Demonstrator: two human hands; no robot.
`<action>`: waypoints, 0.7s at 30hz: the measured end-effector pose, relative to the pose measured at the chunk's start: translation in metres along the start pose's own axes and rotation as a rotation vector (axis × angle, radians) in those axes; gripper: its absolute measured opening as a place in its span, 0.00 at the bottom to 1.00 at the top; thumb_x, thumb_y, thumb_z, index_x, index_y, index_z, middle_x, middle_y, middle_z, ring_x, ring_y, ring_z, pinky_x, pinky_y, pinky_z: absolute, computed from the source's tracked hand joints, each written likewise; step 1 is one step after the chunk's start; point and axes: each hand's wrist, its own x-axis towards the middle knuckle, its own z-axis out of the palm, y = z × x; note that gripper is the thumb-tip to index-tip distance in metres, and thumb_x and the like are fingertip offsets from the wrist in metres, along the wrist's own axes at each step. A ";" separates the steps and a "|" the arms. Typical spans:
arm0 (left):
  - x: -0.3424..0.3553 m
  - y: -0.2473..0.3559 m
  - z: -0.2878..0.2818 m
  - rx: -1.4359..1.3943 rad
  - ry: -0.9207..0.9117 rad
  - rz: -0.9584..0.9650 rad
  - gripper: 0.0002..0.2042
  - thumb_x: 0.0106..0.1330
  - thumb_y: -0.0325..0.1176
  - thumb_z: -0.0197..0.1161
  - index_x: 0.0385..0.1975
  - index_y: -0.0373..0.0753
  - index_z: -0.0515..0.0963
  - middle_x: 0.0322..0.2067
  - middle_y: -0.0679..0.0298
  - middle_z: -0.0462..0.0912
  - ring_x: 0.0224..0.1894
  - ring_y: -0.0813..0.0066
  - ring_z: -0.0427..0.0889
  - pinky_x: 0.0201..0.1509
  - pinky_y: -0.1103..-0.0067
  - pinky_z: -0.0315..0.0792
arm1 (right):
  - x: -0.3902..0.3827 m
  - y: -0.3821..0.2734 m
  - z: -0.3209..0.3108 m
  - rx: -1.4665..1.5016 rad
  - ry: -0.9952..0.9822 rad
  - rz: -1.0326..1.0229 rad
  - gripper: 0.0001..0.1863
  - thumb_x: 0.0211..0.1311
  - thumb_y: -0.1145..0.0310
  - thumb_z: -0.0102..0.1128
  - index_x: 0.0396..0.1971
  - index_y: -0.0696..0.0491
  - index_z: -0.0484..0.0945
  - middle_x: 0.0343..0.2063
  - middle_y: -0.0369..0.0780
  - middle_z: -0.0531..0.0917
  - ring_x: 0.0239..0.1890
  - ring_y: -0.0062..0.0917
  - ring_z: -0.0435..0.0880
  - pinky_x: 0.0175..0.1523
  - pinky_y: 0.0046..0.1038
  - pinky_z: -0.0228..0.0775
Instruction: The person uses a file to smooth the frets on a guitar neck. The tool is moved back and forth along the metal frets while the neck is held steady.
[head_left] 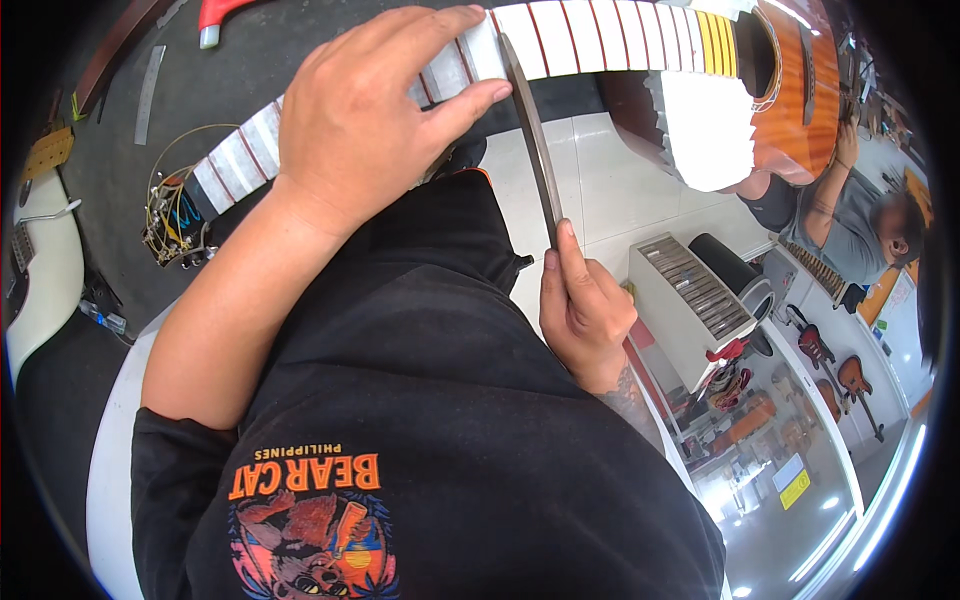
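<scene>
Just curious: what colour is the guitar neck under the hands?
White-taped with red stripes, yellow near the body; head view.
</scene>
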 end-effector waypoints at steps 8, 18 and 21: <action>-0.004 -0.004 0.002 -0.025 -0.027 -0.033 0.21 0.56 0.42 0.79 0.49 0.42 0.86 0.45 0.60 0.89 0.46 0.60 0.88 0.51 0.71 0.80 | 0.021 -0.008 0.008 -0.134 0.043 -0.050 0.29 0.59 0.80 0.71 0.62 0.54 0.80 0.18 0.36 0.73 0.14 0.27 0.75 0.21 0.33 0.70; -0.004 -0.006 0.000 -0.030 -0.039 -0.061 0.22 0.56 0.42 0.79 0.50 0.41 0.86 0.44 0.60 0.89 0.45 0.60 0.88 0.49 0.71 0.80 | 0.067 -0.016 0.015 -0.191 0.007 -0.043 0.27 0.64 0.77 0.69 0.64 0.53 0.79 0.16 0.39 0.75 0.16 0.31 0.75 0.24 0.35 0.69; -0.002 -0.002 0.002 -0.057 -0.056 -0.067 0.22 0.56 0.41 0.79 0.50 0.42 0.86 0.44 0.61 0.89 0.45 0.61 0.88 0.48 0.71 0.80 | 0.008 0.001 0.011 -0.139 0.059 -0.075 0.28 0.60 0.77 0.72 0.62 0.53 0.81 0.16 0.36 0.72 0.12 0.31 0.73 0.20 0.34 0.70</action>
